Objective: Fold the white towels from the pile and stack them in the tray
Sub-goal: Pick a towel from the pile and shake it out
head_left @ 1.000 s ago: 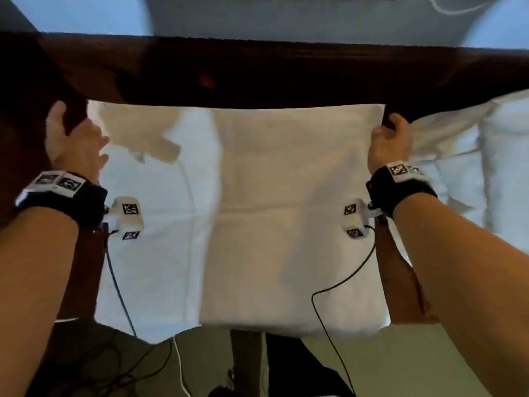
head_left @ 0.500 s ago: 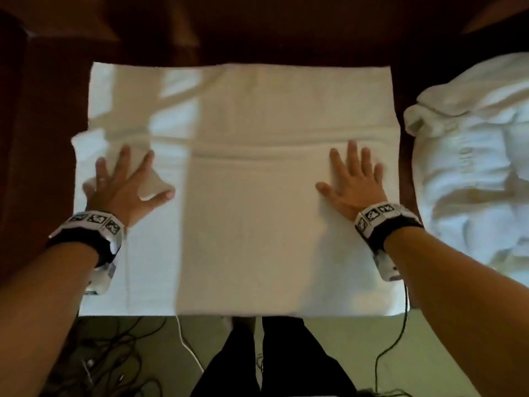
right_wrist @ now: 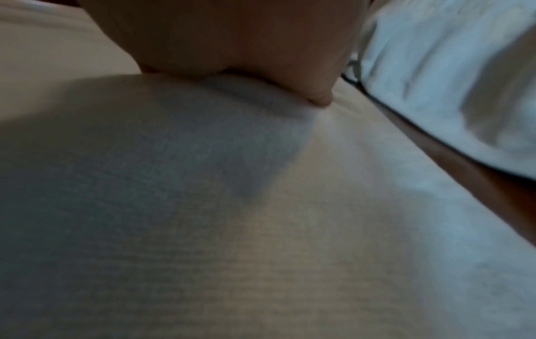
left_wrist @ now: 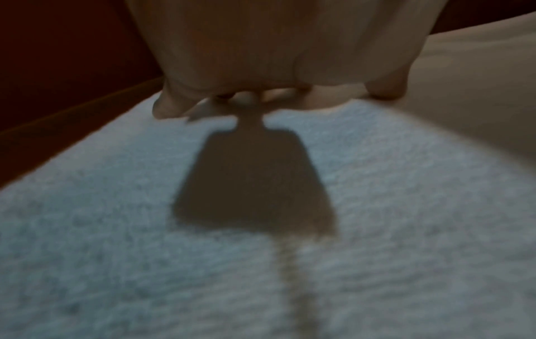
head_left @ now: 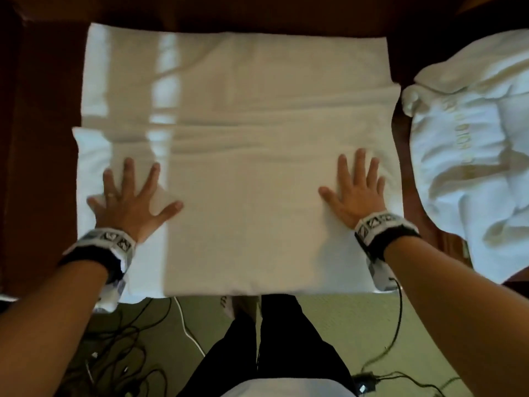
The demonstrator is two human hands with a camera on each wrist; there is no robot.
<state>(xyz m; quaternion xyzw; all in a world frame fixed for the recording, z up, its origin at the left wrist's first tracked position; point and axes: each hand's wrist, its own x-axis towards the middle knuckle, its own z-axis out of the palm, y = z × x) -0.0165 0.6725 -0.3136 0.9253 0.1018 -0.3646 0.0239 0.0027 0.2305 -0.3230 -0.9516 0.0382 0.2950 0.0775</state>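
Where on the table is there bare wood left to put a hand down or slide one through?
Bare wood shows left of the spread towel, as a dark band to the table's edge, and beyond its far edge. A narrow strip separates towel from pile; tight for a hand. The left hand and right hand press flat on the towel.

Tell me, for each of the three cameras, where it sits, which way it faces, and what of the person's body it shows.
Head: faces down onto the flat white terry towel on the dark wooden table; both forearms, left hand, right hand, legs.
Left wrist: under the wrist, looks along the palm at the fingertips.
Right wrist: likewise; the palm, and the rumpled white towel pile.
Shared: all views show the flat towel; head and right wrist share the pile.
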